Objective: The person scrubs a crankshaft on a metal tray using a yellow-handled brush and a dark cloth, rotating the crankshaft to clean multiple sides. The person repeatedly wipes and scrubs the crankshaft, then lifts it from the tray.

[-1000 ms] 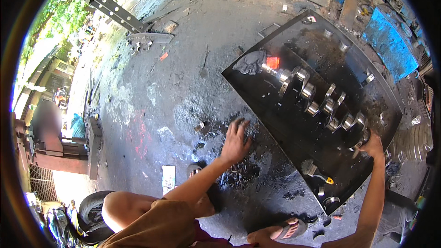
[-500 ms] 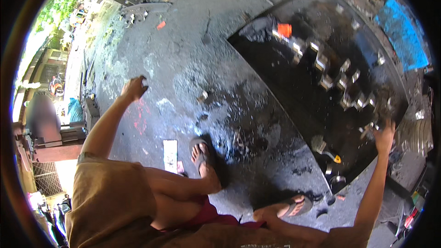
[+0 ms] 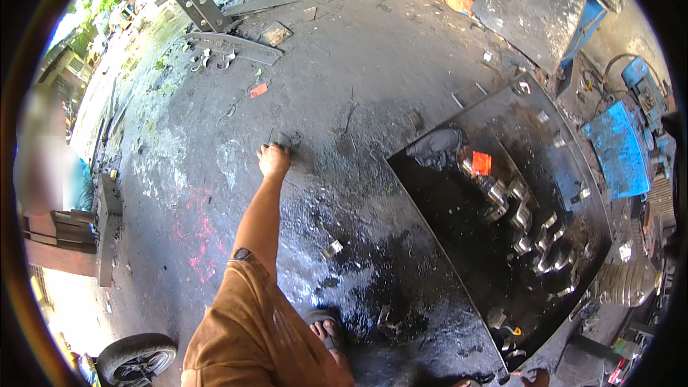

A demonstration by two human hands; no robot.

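- We see a black tray (image 3: pixel 437 226) on the right, browned in patches.
- In it we find a silvery crankshaft (image 3: pixel 522 216), an orange-red piece (image 3: pixel 481 164) and a dark grey cloth (image 3: pixel 434 150).
- Our near sleeve (image 3: pixel 233 330) is brown.
- Our dark grey floor (image 3: pixel 308 64) has pinkish-red splashes on the left.
- Far right, we see a grey panel (image 3: pixel 534 3) mottled white.

Open floor (image 3: pixel 344 186) from left hand (image 3: pixel 274 160) to tray (image 3: pixel 459 233); crankshaft (image 3: pixel 522 218) obstructs tray's middle.
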